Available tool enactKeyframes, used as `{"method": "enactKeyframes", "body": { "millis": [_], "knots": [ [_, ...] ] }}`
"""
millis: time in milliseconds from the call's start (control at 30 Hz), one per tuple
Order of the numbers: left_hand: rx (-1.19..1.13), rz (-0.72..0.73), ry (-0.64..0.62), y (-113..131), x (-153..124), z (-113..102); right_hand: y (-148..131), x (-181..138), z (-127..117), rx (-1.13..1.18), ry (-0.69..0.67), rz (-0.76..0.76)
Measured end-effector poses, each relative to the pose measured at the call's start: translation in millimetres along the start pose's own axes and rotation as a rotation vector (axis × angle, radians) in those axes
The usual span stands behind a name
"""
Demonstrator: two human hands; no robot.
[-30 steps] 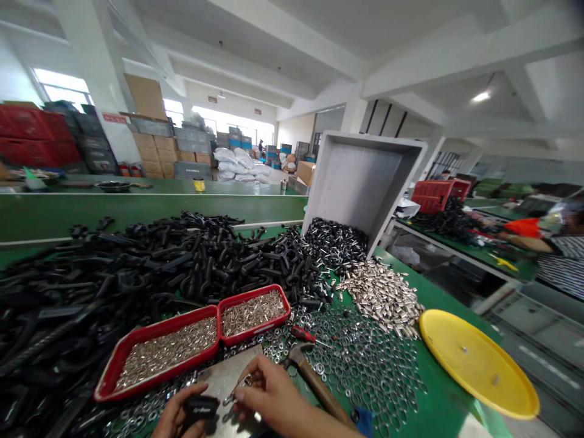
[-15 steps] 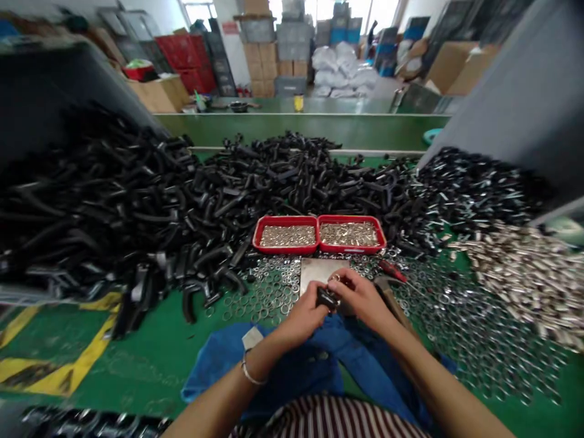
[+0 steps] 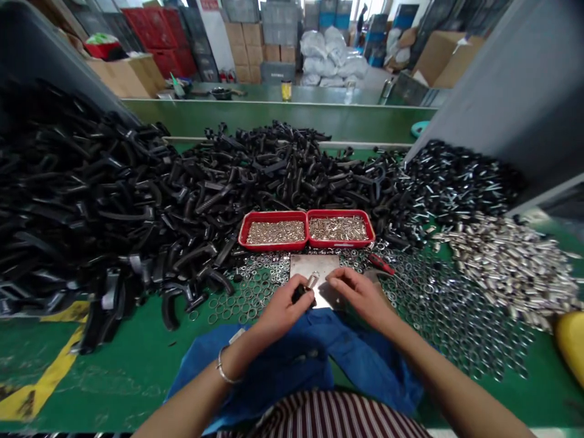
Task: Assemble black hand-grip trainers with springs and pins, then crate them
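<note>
My left hand (image 3: 280, 307) is closed round a small black part (image 3: 301, 294) with a silver threaded stud (image 3: 312, 280) sticking up from it. My right hand (image 3: 358, 293) sits just to the right, fingers curled low over a flat metal plate (image 3: 314, 267); what it pinches, if anything, is too small to make out. Both hands hover above the green table (image 3: 137, 365), in front of a red two-compartment tray (image 3: 306, 229) filled with small silver pieces. A blue cloth (image 3: 301, 359) lies across my lap under my wrists.
A large heap of black handles (image 3: 114, 194) covers the left and back. Silver washers (image 3: 438, 304) are strewn around the plate, silver cylinders (image 3: 511, 261) pile at right, black-and-silver screws (image 3: 456, 176) spill from a tipped grey bin (image 3: 511, 91). A yellow dish edge (image 3: 572, 347) shows far right.
The view swung from the right side of the bench down to my hands. My hands have come slightly apart; the left keeps the black part, whose silver stud shows on top.
</note>
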State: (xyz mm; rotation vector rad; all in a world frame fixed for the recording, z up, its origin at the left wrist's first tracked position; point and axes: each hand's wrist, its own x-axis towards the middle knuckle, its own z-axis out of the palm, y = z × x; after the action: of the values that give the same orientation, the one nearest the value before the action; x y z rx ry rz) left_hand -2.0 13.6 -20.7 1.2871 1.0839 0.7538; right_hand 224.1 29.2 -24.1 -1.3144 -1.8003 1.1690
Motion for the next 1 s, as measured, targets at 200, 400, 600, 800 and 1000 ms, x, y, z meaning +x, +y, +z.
{"method": "enactKeyframes", "body": {
  "millis": [200, 400, 600, 800, 1000],
  "knots": [
    [-0.082, 0.056, 0.235, 5.3, 5.7, -25.4, 49.9, -31.0, -64.2, -0.636, 0.255, -0.021],
    [-0.109, 0.043, 0.334, -3.1, 24.1, 7.4, 41.7, 20.4, -73.9, -1.130, 0.030, 0.166],
    [-0.163, 0.074, 0.371, -6.0, 13.2, 8.6, 34.8, 47.5, -78.2, -1.146, -0.004, 0.131],
    [0.044, 0.235, 0.413, 0.3, 7.6, 15.9, 8.1, 24.6, -28.2, -0.018, 0.020, 0.056],
    [0.221, 0.296, 0.414, 5.4, 13.4, 28.7, -7.7, 17.7, 39.5, 0.776, -0.160, 0.163]
  ]
}}
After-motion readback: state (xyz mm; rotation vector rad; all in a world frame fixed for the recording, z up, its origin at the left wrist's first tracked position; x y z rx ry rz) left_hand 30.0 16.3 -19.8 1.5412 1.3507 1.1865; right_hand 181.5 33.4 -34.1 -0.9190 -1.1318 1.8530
